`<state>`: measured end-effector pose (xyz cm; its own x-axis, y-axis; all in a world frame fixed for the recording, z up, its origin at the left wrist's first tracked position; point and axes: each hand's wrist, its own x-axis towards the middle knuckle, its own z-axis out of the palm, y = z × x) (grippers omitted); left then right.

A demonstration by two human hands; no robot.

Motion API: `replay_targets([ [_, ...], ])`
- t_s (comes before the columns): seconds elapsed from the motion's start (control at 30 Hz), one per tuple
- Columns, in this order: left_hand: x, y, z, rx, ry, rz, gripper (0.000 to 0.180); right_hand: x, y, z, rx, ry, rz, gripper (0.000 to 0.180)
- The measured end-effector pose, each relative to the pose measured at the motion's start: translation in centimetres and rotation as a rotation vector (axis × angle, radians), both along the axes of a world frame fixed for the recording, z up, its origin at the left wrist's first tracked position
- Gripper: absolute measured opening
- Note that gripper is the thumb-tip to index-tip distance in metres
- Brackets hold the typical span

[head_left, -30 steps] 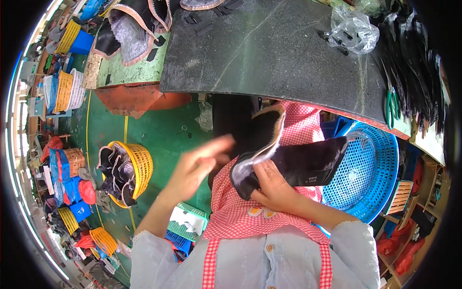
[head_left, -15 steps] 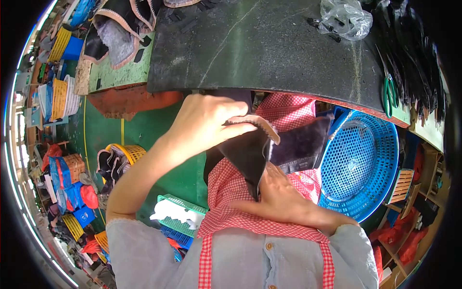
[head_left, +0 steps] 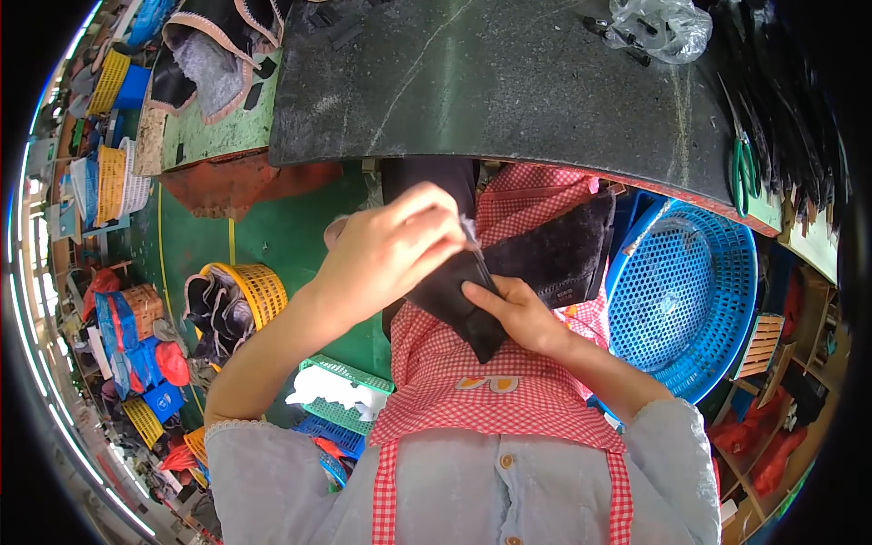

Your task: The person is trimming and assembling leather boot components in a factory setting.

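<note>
So on the left, a yellow basket (head_left: 267,292) stood on the floor, stuffed with dark, pale-edged pieces, probably so they'd stay together. The left hand (head_left: 391,252) hung over the upper end of a black piece (head_left: 451,297), fingers curled; couldn't tell whether they'd actually pinched it. That piece sat above the lap, tilted, just short of the surface (head_left: 527,91). The right hand (head_left: 525,315) had it gripped, thumb on top, I guess to steady it. A dark fuzzy panel (head_left: 550,243) stuck out behind; joined or separate, no idea. Then a big blue basket (head_left: 738,313), and green-handled scissors (head_left: 745,173) near the edge, presumably for easy reach.
</note>
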<state>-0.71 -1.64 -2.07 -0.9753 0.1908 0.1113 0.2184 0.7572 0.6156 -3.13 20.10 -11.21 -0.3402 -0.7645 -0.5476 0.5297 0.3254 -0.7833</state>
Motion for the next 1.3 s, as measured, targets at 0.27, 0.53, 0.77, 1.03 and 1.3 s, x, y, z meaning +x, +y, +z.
replay_targets([
  [0.27,2.3,1.1,-0.5,0.339,-0.229,0.146,0.018,0.3,1.0,1.2,-0.093,0.008,-0.01,0.033],
  [0.53,2.4,1.1,0.0,0.376,-0.431,0.306,0.022,-15.4,0.6,7.8,0.062,1.0,-0.382,0.012],
  [0.77,1.4,1.0,-0.7,0.425,-0.386,0.152,0.03,-26.2,3.1,6.0,0.481,1.648,-0.435,0.023],
  [1.03,1.2,0.6,0.6,0.601,-0.571,0.162,0.029,-20.9,2.6,8.4,-0.118,0.815,-0.48,0.017],
  [1.3,1.6,0.5,0.8,0.524,-0.505,0.23,0.037,-8.9,-1.1,8.1,-0.215,0.095,-0.078,0.025],
])
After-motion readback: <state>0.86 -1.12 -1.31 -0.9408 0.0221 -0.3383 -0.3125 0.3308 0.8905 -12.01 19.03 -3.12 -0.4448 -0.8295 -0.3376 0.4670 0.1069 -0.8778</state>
